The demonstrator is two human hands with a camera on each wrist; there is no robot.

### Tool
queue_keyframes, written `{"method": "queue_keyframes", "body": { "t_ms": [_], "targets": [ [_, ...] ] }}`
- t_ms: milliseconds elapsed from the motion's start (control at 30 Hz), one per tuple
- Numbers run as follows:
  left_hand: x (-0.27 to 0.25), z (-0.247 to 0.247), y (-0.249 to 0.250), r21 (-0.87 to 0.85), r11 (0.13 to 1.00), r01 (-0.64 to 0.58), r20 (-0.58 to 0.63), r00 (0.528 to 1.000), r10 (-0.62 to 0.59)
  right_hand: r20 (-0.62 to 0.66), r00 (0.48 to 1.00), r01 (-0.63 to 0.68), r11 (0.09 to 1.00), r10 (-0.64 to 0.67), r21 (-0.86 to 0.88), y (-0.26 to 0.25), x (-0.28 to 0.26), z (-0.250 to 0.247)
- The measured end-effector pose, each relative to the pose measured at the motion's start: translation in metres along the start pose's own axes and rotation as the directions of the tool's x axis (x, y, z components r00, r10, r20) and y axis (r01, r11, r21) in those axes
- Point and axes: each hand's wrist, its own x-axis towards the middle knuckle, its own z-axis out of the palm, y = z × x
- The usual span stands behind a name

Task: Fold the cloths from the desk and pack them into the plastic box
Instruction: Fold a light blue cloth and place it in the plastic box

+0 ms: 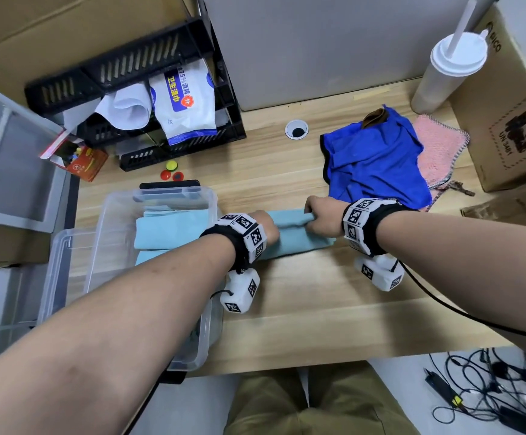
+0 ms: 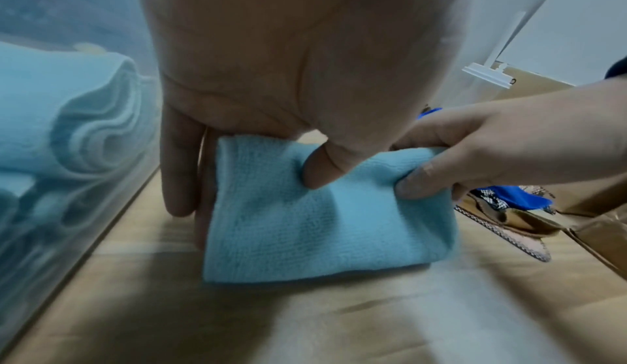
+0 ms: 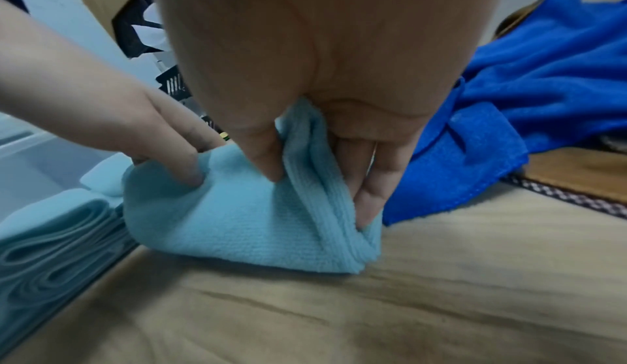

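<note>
A folded light blue cloth (image 1: 302, 235) lies on the wooden desk (image 1: 318, 293), just right of the clear plastic box (image 1: 108, 221). My left hand (image 1: 268, 229) grips its left end, thumb on top (image 2: 317, 174) and fingers down behind the edge. The right hand (image 1: 319, 215) pinches the right end, where the layers (image 3: 305, 182) bunch up between thumb and fingers. Folded light blue cloths (image 1: 170, 229) lie inside the box. Behind my right hand lie a crumpled dark blue cloth (image 1: 377, 158), a pink cloth (image 1: 440, 146) and a bit of brown cloth (image 1: 374, 117).
A black rack (image 1: 148, 89) with wipes stands at the back left, with small round magnets (image 1: 170, 172) before it. At the back right stand a lidded cup (image 1: 446, 70) and a cardboard box (image 1: 512, 120). A cable (image 1: 462, 312) trails off my right wrist.
</note>
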Motion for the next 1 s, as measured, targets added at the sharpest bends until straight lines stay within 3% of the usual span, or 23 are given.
{"method": "queue_keyframes", "body": {
  "t_ms": [100,200,367,467,533,700,833,1000],
  "targets": [
    [0.001,-0.001,-0.005,-0.098,0.991,0.096,-0.08,0.991,-0.104,0.002,0.999,-0.047,0.998,0.047,0.05,-0.001,0.003,0.003],
    [0.004,-0.004,-0.009,-0.148,0.985,0.094,-0.184,0.975,-0.12,-0.021,0.998,-0.065,0.997,0.066,0.034,0.0,0.007,0.008],
    [0.012,-0.011,-0.012,-0.087,0.996,0.028,-0.178,0.983,-0.043,-0.048,0.998,-0.05,0.987,0.043,-0.155,0.003,0.013,0.011],
    [0.018,-0.014,-0.012,-0.095,0.995,0.013,-0.241,0.97,-0.036,-0.17,0.985,-0.034,0.941,-0.025,-0.337,0.007,0.014,0.012],
    [0.022,-0.012,-0.013,-0.081,0.997,0.008,-0.301,0.953,-0.032,-0.181,0.982,-0.028,0.916,-0.049,-0.4,0.01,0.015,0.01],
    [0.032,-0.01,-0.012,-0.074,0.997,-0.032,-0.315,0.949,0.007,-0.123,0.99,0.046,0.977,-0.073,-0.21,0.006,0.019,0.005],
    [0.038,-0.013,-0.011,-0.157,0.987,-0.034,-0.283,0.959,-0.012,-0.081,0.995,0.029,0.958,-0.054,-0.285,-0.002,0.02,0.007],
    [0.036,-0.015,-0.008,-0.197,0.98,0.003,-0.239,0.97,-0.051,-0.013,1.0,-0.015,0.967,0.012,-0.255,-0.009,0.023,0.011]
  ]
}}
